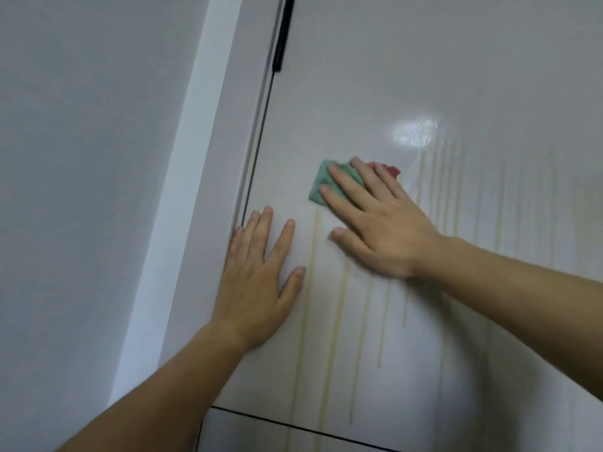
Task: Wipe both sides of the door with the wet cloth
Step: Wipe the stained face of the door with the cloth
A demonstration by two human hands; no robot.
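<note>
The white door [424, 76] fills most of the head view, glossy and wet, with yellowish drip streaks running down its face. My right hand [378, 220] lies flat with fingers spread, pressing a green and red cloth [321, 182] against the door near its middle; only the cloth's upper edges show past my fingers. My left hand [261, 278] rests flat and open on the door lower left of the cloth, its fingertips near the door's left edge.
A white door frame [182, 190] and grey wall [81, 158] stand to the left. A black hinge [284, 31] sits in the dark gap at the door's upper left edge. A dark groove [293, 424] crosses the door low down.
</note>
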